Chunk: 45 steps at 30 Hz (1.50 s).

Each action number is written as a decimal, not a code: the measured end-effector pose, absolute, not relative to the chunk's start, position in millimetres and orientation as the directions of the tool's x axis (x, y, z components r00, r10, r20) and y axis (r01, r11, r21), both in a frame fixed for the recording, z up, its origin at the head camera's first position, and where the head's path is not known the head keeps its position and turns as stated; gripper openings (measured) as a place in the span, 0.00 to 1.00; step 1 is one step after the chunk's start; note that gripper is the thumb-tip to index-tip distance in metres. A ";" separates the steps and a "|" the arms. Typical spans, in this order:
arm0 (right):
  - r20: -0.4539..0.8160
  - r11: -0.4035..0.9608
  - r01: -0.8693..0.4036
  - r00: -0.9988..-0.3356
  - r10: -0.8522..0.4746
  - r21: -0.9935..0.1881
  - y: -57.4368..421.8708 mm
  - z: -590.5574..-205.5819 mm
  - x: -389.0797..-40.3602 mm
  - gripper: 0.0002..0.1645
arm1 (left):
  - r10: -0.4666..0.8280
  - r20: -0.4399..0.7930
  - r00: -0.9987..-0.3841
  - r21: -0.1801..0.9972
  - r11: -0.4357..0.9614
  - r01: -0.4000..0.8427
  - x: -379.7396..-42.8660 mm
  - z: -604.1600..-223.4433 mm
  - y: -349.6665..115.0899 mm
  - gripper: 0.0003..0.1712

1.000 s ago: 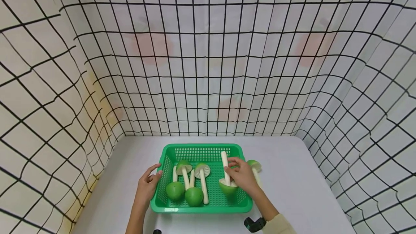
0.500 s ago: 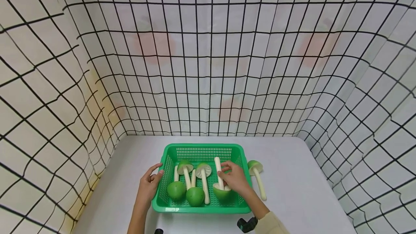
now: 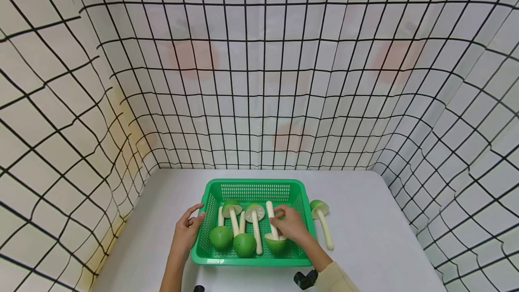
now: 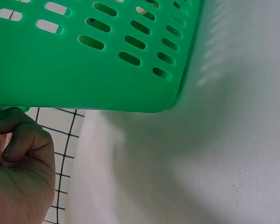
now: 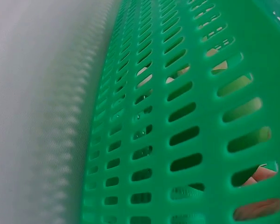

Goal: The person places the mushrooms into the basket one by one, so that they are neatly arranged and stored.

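In the head view, my right hand (image 3: 291,225) pinches the white stem of a green-capped toy mushroom (image 3: 277,246), which stands cap down in the right part of a green plastic basket (image 3: 251,262). My left hand (image 3: 187,230) grips the basket's left rim between thumb and forefinger. Several more mushrooms lie in the left and middle of the basket, among them one with its round green cap (image 3: 245,245) to the front. In the left wrist view, curled fingers (image 4: 21,140) show below the basket's rim. The right wrist view is mostly filled by the slotted basket wall (image 5: 210,140), hiding most of that hand.
One more green-capped mushroom (image 3: 325,229) lies on the white table (image 3: 365,238), just right of the basket. Black wire grid walls (image 3: 259,102) rise at the back and both sides. A black wrist device (image 3: 305,279) sits by the right sleeve.
My right hand has carried its mushroom left and lowered it into the basket beside the others. The mushroom on the table is now fully uncovered. My left hand stays on the rim.
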State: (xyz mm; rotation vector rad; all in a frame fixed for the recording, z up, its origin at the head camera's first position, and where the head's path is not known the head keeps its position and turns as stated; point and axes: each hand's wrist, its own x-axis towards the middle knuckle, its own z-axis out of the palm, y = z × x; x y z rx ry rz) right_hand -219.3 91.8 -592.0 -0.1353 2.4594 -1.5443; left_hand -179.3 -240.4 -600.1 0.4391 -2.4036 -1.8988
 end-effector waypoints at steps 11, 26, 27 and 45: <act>-0.173 0.477 0.032 -0.951 -0.257 -0.879 87.1 -591.1 -217.5 0.22 | -0.262 -0.130 -0.956 0.962 0.200 -0.186 -179.5 -601.6 -239.3 0.25; -0.224 0.551 0.101 -0.961 -0.160 -0.828 85.0 -590.8 -215.2 0.24 | -0.263 -0.133 -0.956 0.962 0.198 -0.188 -179.7 -602.2 -238.9 0.24; -0.228 0.556 0.099 -0.959 -0.167 -0.825 84.8 -591.1 -215.0 0.24 | -0.266 -0.134 -0.955 0.962 0.196 -0.190 -179.7 -602.3 -238.9 0.24; -0.244 0.587 0.067 -0.943 -0.227 -0.807 82.8 -588.8 -214.2 0.23 | -0.263 -0.145 -0.954 0.961 0.193 -0.200 -179.5 -602.0 -240.4 0.23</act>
